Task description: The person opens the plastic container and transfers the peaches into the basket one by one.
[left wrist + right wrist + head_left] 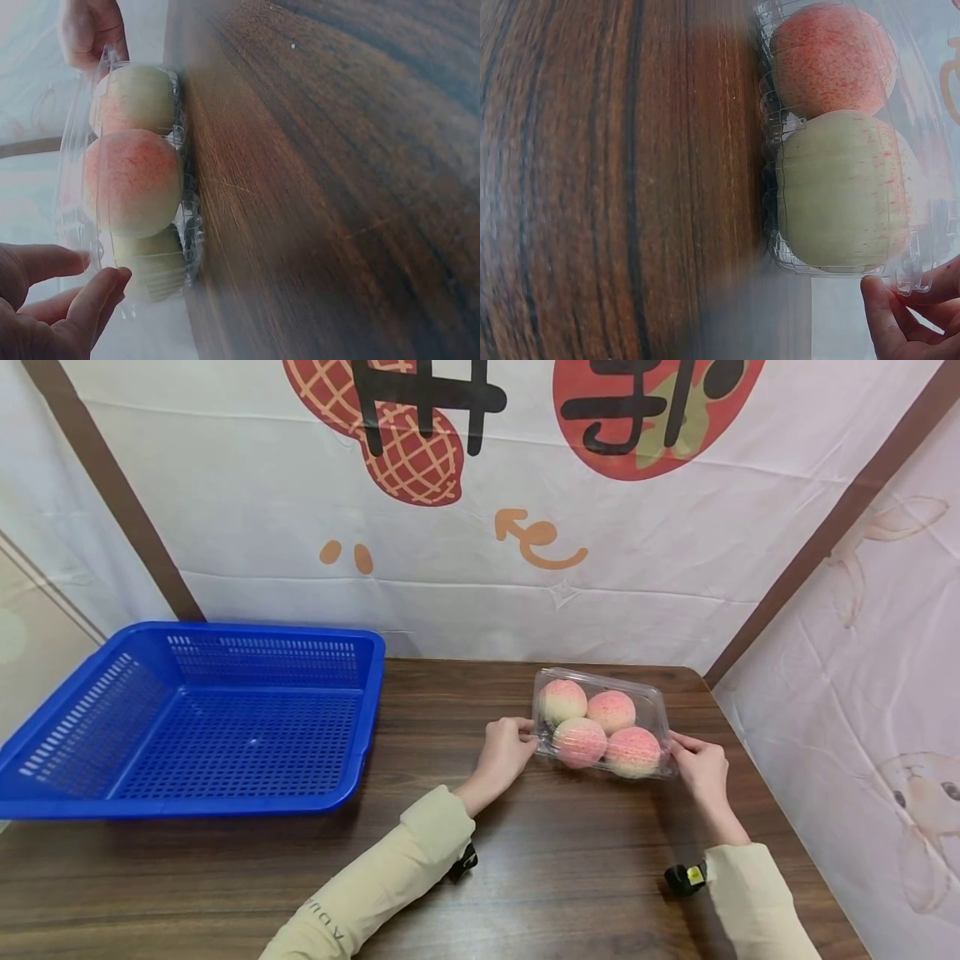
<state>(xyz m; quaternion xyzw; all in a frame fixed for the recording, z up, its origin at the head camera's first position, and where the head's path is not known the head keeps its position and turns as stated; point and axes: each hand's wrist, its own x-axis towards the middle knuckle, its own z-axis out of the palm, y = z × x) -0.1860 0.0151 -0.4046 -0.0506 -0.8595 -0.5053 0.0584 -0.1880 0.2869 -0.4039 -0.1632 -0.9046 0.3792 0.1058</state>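
Note:
A clear plastic clamshell container (551, 673) with several pink-and-cream peaches (632, 752) inside sits on the wooden table, its lid down. At its left end my left hand (504, 752) pinches the rim between thumb and fingers; the left wrist view shows those fingers (97, 300) at the lid's edge. My right hand (701, 768) grips the opposite end, where the right wrist view has the thumb and fingers (885, 319) on the rim's corner. Through the transparent walls the peaches lie side by side in two rows.
A blue plastic basket (348, 802) with slotted sides stands at the table's left. Behind the table (555, 877) hangs a printed white cloth (450, 618), and another cloth (825, 693) borders the right edge.

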